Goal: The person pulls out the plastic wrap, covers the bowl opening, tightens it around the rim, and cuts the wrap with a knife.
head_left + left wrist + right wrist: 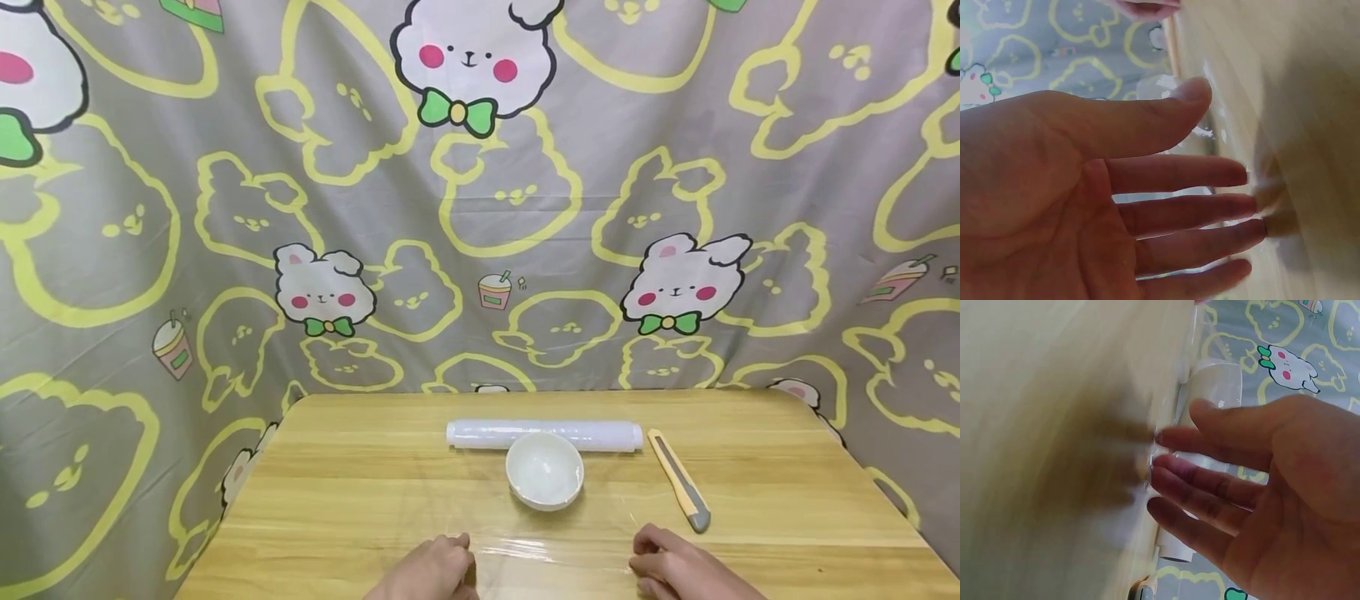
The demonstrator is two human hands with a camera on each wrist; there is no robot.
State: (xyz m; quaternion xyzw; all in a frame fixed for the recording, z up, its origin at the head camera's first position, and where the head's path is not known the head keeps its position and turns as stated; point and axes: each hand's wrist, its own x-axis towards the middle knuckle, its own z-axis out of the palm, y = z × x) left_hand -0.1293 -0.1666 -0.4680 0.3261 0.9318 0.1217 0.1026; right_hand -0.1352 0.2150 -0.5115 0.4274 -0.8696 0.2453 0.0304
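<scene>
A clear sheet of plastic film [521,548] lies on the table between the two hands, showing mostly by its glare; its edges are hard to make out. My left hand [435,571] is at the film's left side, and its fingers look straight in the left wrist view, with the thumb apart. At the right side is my right hand [686,568], its fingers loosely bent and the fingertips at the tabletop in the right wrist view. Just beyond the film stands a white bowl [545,472], upright. Behind the bowl lies a roll of cling film [480,433].
A yellow and grey utility knife [679,482] lies right of the bowl, beyond the right hand. The wooden table [337,467] ends at the back against a grey curtain [465,333] printed with rabbits, which also hangs along both sides.
</scene>
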